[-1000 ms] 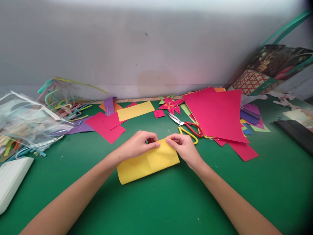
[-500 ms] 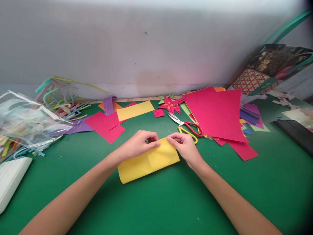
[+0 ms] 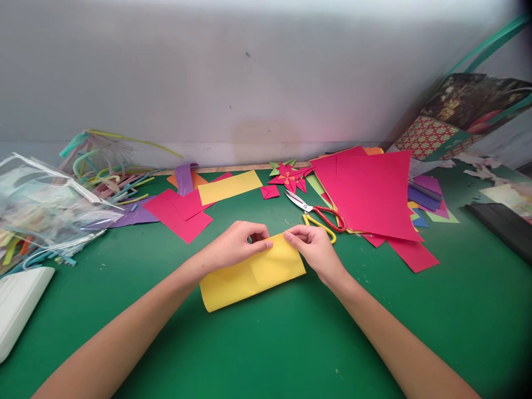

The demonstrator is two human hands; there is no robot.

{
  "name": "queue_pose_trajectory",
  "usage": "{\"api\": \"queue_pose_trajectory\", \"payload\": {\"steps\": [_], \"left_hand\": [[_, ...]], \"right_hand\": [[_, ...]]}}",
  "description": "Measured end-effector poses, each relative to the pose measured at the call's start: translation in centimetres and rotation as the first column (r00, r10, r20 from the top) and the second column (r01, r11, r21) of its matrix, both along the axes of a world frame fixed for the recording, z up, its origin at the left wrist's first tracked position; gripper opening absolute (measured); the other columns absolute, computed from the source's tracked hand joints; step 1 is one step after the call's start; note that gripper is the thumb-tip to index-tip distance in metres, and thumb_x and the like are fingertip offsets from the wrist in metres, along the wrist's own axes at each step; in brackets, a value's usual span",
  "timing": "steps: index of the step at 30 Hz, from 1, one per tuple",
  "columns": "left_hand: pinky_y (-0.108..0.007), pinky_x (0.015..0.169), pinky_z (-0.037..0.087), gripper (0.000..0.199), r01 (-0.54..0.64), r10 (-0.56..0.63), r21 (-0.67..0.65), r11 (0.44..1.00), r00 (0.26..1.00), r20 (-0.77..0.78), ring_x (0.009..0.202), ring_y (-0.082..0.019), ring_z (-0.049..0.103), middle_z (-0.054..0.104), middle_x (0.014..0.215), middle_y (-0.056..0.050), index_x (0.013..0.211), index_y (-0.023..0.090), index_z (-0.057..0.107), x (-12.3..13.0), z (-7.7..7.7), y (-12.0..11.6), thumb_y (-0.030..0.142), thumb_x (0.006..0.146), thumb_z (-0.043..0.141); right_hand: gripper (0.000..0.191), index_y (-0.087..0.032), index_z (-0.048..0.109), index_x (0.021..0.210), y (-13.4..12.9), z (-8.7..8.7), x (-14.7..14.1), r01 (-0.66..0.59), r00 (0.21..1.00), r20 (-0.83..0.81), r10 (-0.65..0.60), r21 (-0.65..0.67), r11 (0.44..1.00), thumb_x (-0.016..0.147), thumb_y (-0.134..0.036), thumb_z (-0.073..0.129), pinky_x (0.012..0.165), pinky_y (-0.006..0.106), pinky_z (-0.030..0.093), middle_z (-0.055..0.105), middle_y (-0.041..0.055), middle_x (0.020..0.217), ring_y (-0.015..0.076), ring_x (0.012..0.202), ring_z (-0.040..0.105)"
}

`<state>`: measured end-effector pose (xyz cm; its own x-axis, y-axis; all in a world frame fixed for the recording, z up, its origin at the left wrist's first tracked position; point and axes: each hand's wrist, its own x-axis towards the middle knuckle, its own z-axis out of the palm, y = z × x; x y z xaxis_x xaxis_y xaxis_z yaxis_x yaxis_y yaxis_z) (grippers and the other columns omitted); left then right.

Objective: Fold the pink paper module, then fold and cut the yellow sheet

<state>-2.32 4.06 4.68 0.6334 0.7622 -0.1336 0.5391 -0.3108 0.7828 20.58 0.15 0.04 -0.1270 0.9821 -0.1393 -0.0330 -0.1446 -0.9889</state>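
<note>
A yellow paper point(image 3: 257, 272), curled over at its lower left edge, lies tilted in front of me. My left hand point(image 3: 243, 243) pinches its upper edge near the middle. Close to the upper right corner, my right hand point(image 3: 313, 249) grips the same edge between thumb and fingers. Just beyond the right hand are scissors point(image 3: 306, 208) with one red and one yellow handle. Behind them lie a small folded red square point(image 3: 270, 192) and a red and green paper star point(image 3: 287, 176).
Large red sheets point(image 3: 369, 194) are stacked at the right, beside a black object point(image 3: 501, 230) and a patterned bag point(image 3: 432, 136). At the left are a plastic bag point(image 3: 50, 202), a white object point(image 3: 22, 307) and red sheets point(image 3: 178, 213). A yellow strip point(image 3: 230, 187) lies behind.
</note>
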Motion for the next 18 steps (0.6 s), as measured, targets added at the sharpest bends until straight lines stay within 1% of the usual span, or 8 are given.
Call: {"api": "queue_pose_trajectory", "payload": {"steps": [6, 18], "left_hand": [[-0.027, 0.066, 0.037, 0.034, -0.008, 0.008, 0.002, 1.000, 1.000, -0.005, 0.075, -0.014, 0.053, 0.063, 0.079, 0.003, 0.082, 0.020, 0.065, -0.04, 0.06, -0.09, 0.049, 0.099, 0.057], [-0.027, 0.066, 0.037, 0.033, -0.013, 0.013, 0.012, 1.000, 1.000, -0.004, 0.075, -0.015, 0.053, 0.064, 0.078, 0.003, 0.082, 0.020, 0.064, 0.18, -0.03, -0.09, 0.048, 0.099, 0.058]], "right_hand": [[0.024, -0.021, 0.079, 0.085, -0.06, 0.06, -0.04, -0.007, 1.000, 0.008, 0.007, 0.007, 1.000, 0.087, -0.045, 0.079, 0.062, 0.028, 0.053, 0.079, 0.0045, 0.082, 0.0221, 0.074, 0.073], [0.026, -0.020, 0.078, 0.086, 0.00, 0.05, -0.07, -0.005, 1.000, 0.029, 0.004, 0.018, 1.000, 0.087, -0.046, 0.078, 0.061, 0.029, 0.054, 0.079, 0.0052, 0.081, 0.0230, 0.073, 0.073]]}}
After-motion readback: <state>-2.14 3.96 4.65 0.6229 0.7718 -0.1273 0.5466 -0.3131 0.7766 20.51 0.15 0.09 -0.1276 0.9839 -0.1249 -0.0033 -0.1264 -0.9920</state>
